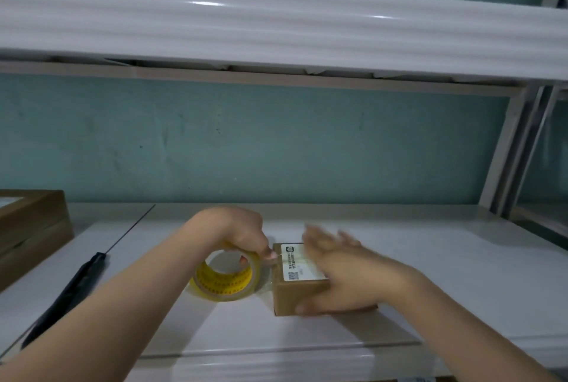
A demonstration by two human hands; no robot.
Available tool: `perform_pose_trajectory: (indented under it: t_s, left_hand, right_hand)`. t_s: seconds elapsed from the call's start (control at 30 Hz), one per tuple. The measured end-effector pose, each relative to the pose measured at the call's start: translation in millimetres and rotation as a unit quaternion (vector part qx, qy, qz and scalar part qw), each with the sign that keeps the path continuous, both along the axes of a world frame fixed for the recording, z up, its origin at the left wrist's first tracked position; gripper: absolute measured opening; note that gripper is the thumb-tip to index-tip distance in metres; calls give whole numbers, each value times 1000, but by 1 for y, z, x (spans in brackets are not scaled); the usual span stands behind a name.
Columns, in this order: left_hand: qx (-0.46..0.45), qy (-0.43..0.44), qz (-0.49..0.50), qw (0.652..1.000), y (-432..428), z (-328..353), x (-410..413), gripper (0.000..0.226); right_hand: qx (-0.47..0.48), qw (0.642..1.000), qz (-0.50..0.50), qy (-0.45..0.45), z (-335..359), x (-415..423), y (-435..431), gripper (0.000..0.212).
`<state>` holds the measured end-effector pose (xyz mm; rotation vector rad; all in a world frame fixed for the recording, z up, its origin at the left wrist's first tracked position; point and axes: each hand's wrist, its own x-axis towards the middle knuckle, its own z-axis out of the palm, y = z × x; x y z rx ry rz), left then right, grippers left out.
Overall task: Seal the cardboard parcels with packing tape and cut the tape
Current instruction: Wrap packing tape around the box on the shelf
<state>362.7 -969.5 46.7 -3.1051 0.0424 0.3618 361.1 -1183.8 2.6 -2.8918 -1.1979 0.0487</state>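
The small parcel (pixel 292 297) sits on the counter (pixel 461 289) label side up, and I'd say the taping on this one is about halfway done. The left hand (pixel 239 231) grips the tape roll (pixel 226 281) right at the parcel's left edge, with the fingers curled over the top of it and the thumb down by the corner. A clear strip runs from the roll onto the parcel's top. It's hard to say how far across it goes, because the right hand (pixel 344 271) lies flat on top, fingers straight, thumb down the front face. That hand is blurry, so my guess is it's smoothing the strip down. The tape isn't cut yet as far as I can tell, since the roll looks attached. A black cutter-looking tool (pixel 70 286) lies well off to the parcel's left, untouched. Farther left there's a bigger cardboard box (pixel 27 228), and I can't tell if it's sealed.
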Motion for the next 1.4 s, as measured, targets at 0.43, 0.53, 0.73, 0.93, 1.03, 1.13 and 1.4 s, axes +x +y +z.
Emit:
perform_pose_trajectory:
  t_s: [0.43,0.53,0.73,0.93,1.03,1.13,1.4]
  left_hand:
    - [-297,-37,5,954,21,-8,-21,55]
    - [-498,-10,-27,867,38,-14,-34,43]
    - [-639,-84,-47,763,51,1,-46,31]
    - [-383,-165,-14,909,53,26,-48,54]
    - [-374,-165,-6,913,48,26,-47,58]
    - [-404,-146,-12,903,39,20,-46,59]
    - [-487,-127,-3,864,2,-17,-41,59]
  right_hand:
    - [129,990,36,34,3,10,36,111]
    - [213,975,23,62,10,13,25,119]
    - [314,943,24,104,21,11,16,128]
    - [426,892,29,150,26,8,4,101]
    - [508,838,49,193,26,6,0,94]
    - [586,771,77,237,23,2,1,93]
    - [684,629,84,361,-8,-9,15,75]
